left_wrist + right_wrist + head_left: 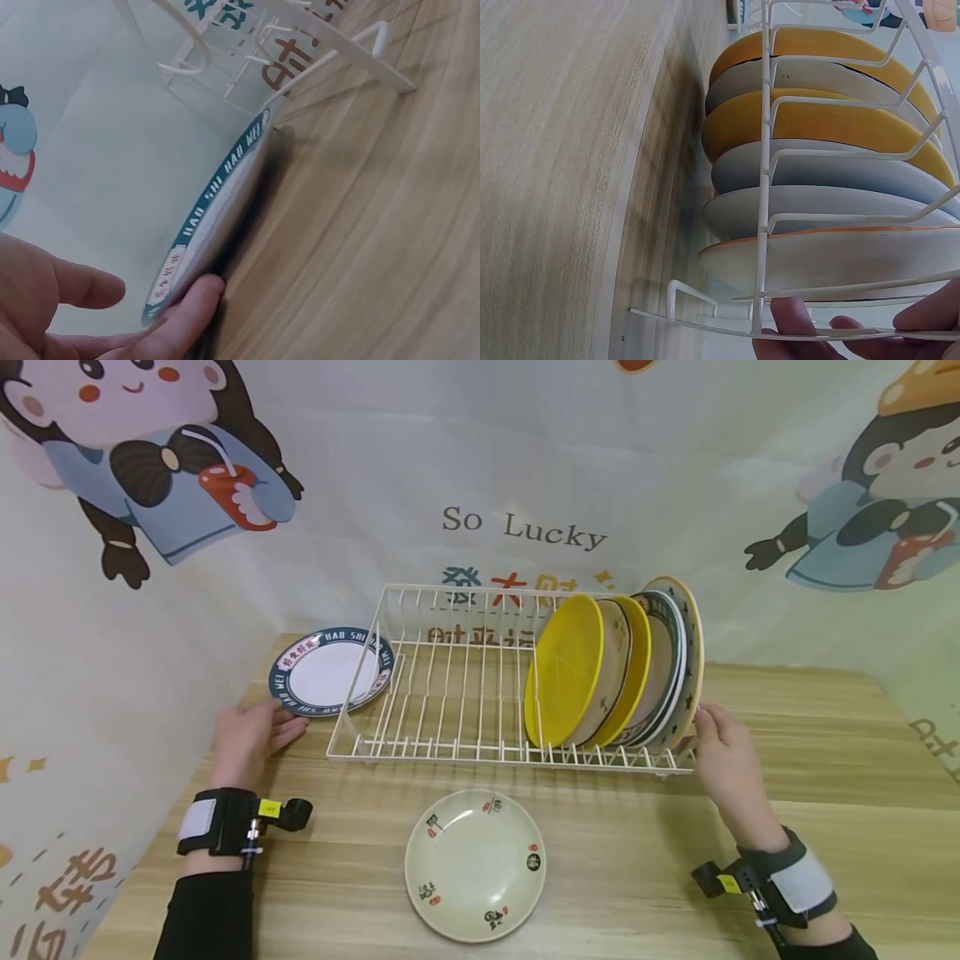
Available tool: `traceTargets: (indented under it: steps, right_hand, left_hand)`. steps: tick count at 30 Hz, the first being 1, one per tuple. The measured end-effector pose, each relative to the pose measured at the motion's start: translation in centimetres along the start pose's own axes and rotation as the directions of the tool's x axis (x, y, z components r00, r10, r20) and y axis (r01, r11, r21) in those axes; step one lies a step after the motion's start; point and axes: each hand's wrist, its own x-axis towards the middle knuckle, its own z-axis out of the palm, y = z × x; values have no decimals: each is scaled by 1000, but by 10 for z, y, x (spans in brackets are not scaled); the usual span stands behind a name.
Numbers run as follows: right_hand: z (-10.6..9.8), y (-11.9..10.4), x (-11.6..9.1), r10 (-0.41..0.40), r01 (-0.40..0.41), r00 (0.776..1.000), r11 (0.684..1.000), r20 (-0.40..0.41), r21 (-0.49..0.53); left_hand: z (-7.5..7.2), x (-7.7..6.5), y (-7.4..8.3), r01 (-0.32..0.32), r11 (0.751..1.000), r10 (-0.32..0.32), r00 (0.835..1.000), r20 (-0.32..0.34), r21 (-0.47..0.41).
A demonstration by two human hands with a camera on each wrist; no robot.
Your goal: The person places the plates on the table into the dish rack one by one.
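Note:
A white plate with a dark blue lettered rim (330, 672) lies beside the left end of a white wire dish rack (435, 758). My left hand (251, 735) is at its near left edge. In the left wrist view, the fingers (187, 311) reach under the rim while the thumb stands apart from it. At the rack's right end, my right hand (726, 756) grips the end wire, its fingers (791, 319) curled round it in the right wrist view. Several plates stand on edge in the rack's right half, among them a yellow plate (566, 668) and a star-patterned plate (686, 693).
A cream plate with small black and red characters (476, 866) lies flat on the wooden table (615, 860), in front of the rack. Behind and to the left hangs a pale printed backdrop (360, 485) with cartoon figures.

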Motion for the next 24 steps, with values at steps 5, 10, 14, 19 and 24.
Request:
traceTargets:
  steps: [5,10,14,19,24]
  right_hand:
    - [-1,2,-1,-10,10,1000,1000,-2,-5]
    - [-3,4,-1,-36,36,999,999,-9,-16]
    - [-3,4,0,-46,46,999,999,-9,-23]
    - [-3,4,1,-44,44,999,999,-2,-29]
    - [-1,5,2,-32,33,999,999,6,-24]
  left_hand:
    - [0,3,-3,25,996,-27,999,-25,-82]
    - [0,7,-7,-24,999,23,1000,-19,-47]
    - [-1,9,-9,-34,999,33,999,-15,-33]
    - [0,11,-11,-26,999,25,1000,-11,-20]
    - [1,13,-12,-7,1000,7,1000,-24,-4]
